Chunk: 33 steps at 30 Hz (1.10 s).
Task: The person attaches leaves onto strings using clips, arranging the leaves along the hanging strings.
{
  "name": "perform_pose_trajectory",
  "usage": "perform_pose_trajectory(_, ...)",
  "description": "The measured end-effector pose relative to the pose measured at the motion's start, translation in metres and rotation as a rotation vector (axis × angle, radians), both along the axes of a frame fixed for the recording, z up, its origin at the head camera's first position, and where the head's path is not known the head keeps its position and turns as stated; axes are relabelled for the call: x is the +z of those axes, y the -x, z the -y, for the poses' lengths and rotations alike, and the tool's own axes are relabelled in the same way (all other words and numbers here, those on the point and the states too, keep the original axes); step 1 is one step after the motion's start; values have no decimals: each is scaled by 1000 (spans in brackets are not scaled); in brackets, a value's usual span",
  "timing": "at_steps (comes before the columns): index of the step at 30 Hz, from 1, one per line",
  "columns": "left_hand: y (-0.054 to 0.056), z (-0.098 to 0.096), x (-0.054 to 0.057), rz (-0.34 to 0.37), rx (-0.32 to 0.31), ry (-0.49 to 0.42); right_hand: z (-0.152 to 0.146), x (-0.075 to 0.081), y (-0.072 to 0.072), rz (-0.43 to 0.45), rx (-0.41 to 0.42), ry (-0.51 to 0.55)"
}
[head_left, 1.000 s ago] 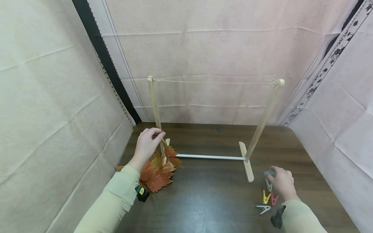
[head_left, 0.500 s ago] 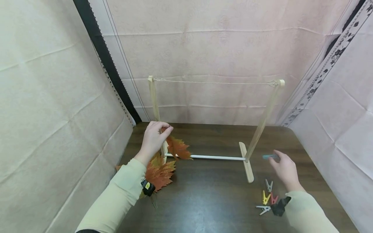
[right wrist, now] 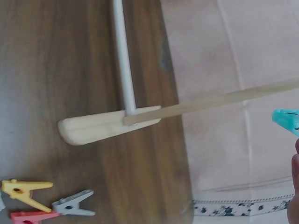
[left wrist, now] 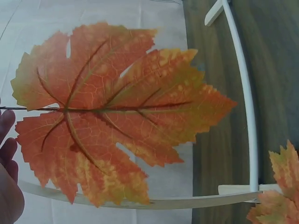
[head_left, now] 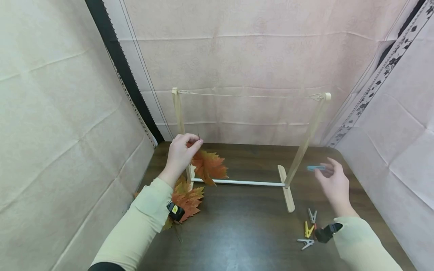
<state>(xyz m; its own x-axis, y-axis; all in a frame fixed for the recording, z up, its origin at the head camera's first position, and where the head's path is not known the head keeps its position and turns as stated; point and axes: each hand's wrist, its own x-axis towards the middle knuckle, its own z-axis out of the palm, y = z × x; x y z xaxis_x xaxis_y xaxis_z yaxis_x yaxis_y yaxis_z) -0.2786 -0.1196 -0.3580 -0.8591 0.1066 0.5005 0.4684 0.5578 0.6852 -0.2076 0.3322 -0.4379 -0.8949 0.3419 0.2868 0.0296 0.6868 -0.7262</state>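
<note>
My left hand (head_left: 181, 153) pinches the thin stem of an orange-red maple leaf (head_left: 209, 165), which hangs in front of the rack's left post. In the left wrist view the whole leaf (left wrist: 117, 107) shows, with green and yellow edges. On the right, my right hand (head_left: 333, 184) pinches a light blue clothespin (head_left: 316, 168) above the table, to the right of the right post. Its tip (right wrist: 286, 119) shows at the right edge of the right wrist view. Between two wooden posts (head_left: 306, 139) runs a thin string (head_left: 251, 96), higher than both hands.
More autumn leaves (head_left: 188, 203) lie on the table under my left forearm. Yellow (head_left: 309, 229), grey (head_left: 312, 215) and red clothespins lie near my right wrist. A white rod (head_left: 247, 183) joins the rack's wooden feet (head_left: 288, 194). Pale cloth (head_left: 251, 60) hangs behind and at both sides.
My left hand has risen and moved slightly right, lifting one leaf off the pile. My right hand has lifted the blue clothespin up and away from the other clothespins.
</note>
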Motion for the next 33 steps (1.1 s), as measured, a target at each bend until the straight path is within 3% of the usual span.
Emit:
perform_pose_trajectory(9, 3, 0, 10, -23, 39, -2, 18, 26, 3, -32, 26, 18)
perform_pose_trajectory(14, 5, -1, 14, -36, 35, -7, 29, 42, 4, -50, 78, 14)
perform_pose_trajectory(20, 11, -3, 18, -42, 38, -3, 40, 60, 11, -94, 85, 9)
perform_pose_trajectory(27, 18, -4, 18, -28, 63, 1, 53, 73, 20, -172, 100, -9)
perform_pose_trajectory(33, 20, -6, 25, -15, 78, -8, 67, 85, 25, -188, 156, -1)
